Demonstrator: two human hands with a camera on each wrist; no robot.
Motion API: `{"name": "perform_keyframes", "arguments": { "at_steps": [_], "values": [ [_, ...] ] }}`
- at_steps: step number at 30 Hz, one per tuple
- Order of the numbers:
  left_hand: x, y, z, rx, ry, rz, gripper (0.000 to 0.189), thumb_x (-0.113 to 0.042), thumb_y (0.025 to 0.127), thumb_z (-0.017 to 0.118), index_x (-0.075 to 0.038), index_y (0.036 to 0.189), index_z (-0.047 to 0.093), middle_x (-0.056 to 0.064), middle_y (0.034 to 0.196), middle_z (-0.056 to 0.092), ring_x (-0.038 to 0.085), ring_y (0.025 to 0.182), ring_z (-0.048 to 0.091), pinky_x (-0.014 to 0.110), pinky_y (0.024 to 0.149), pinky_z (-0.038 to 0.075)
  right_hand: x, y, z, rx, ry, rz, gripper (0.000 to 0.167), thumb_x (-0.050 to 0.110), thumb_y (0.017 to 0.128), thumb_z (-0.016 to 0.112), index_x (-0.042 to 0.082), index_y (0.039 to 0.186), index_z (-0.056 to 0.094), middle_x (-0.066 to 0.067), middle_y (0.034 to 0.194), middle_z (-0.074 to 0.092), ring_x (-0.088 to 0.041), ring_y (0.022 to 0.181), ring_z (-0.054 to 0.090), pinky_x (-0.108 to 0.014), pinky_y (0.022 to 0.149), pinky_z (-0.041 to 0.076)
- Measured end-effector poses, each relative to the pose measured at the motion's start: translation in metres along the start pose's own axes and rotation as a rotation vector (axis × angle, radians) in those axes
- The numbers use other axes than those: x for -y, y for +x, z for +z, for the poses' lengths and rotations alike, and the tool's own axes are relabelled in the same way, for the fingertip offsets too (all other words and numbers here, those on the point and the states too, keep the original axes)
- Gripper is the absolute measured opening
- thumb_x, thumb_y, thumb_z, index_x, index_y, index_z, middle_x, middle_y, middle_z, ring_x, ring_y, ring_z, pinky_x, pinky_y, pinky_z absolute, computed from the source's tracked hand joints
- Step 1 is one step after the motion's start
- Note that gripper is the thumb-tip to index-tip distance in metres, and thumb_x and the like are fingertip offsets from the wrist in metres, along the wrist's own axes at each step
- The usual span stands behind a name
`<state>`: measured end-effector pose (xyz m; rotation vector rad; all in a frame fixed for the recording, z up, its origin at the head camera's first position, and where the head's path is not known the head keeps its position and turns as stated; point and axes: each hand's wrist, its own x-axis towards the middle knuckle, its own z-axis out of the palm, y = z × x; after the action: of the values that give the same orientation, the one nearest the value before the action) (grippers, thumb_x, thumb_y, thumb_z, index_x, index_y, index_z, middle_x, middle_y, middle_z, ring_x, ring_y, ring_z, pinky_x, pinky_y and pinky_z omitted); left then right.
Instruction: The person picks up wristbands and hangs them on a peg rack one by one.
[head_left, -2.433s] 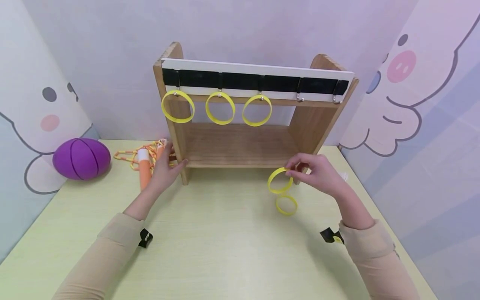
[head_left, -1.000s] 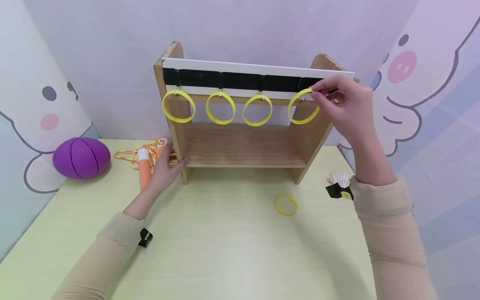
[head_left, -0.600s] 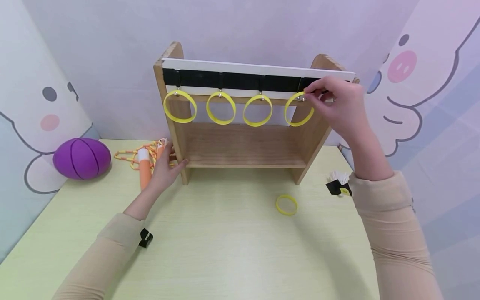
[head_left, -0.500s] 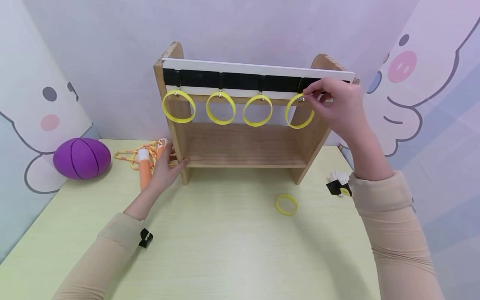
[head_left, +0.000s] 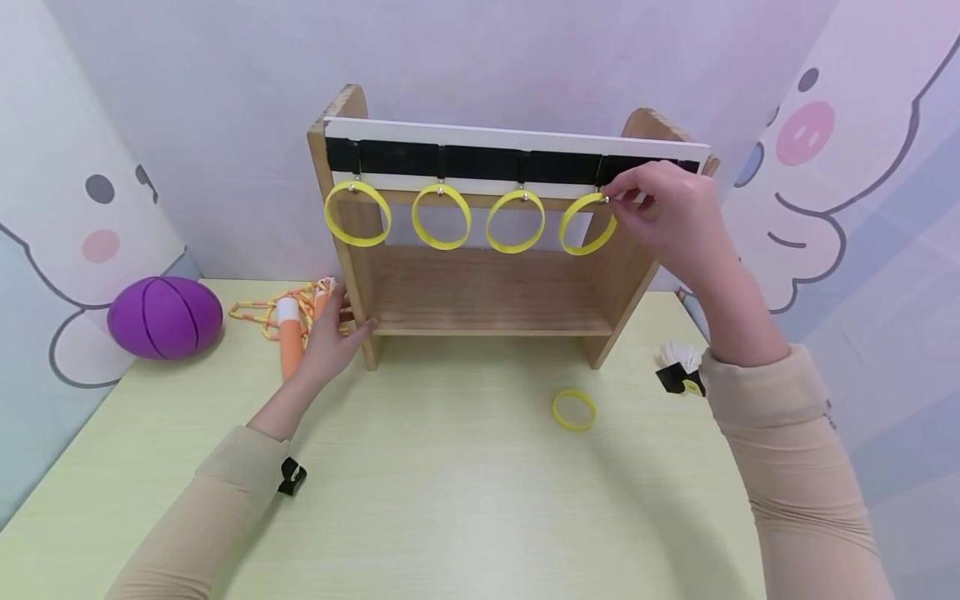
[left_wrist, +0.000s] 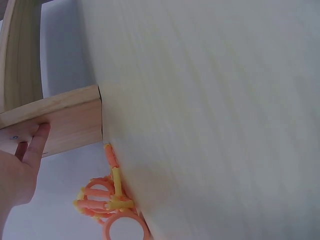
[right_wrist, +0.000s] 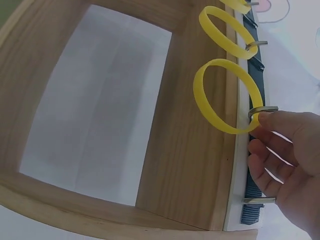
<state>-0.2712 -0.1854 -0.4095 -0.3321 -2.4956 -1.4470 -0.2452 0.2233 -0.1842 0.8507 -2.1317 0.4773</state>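
Observation:
My right hand (head_left: 671,212) pinches a yellow ring (head_left: 564,233) by its upper right edge at the fourth hook. In the right wrist view that ring (right_wrist: 200,95) passes around the metal hook (right_wrist: 265,108), with my thumb and finger at its edge. Three like rings hang from the hooks to the left, the nearest being one ring (head_left: 513,248). Another yellow ring (head_left: 573,427) lies flat on the table. My left hand (head_left: 327,342) grips the left side of the wooden shelf (head_left: 491,287), its thumb at the front edge. Fingers touch the outer panel (left_wrist: 75,127) in the left wrist view.
A jump rope with orange handles (head_left: 289,342) lies left of the shelf, and a purple ball (head_left: 165,318) sits farther left. At the right, a shuttlecock (head_left: 678,357) is partly covered by the black wrist camera (head_left: 671,377). Walls stand behind and beside the table.
My right hand has lifted a ring from near the table to the fourth hook, then shifted slightly left and down with it. My left hand stays on the shelf.

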Motion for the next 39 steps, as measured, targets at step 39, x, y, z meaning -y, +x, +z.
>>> {"name": "perform_keyframes", "arguments": {
  "at_steps": [39],
  "values": [
    [-0.001,0.0,0.0,0.005,-0.016,-0.018,0.077,-0.026,0.091,0.062,-0.024,0.152,0.014,0.019,0.141,0.039,0.037,0.118,0.05,0.052,0.086,0.052,0.014,-0.081,0.047,0.084,0.244,-0.037,0.024,-0.007,0.071,0.077,0.002,0.093,0.069,-0.005,0.089,0.069,-0.012,0.074,0.057,-0.011,0.068,0.048]
  ]
}}
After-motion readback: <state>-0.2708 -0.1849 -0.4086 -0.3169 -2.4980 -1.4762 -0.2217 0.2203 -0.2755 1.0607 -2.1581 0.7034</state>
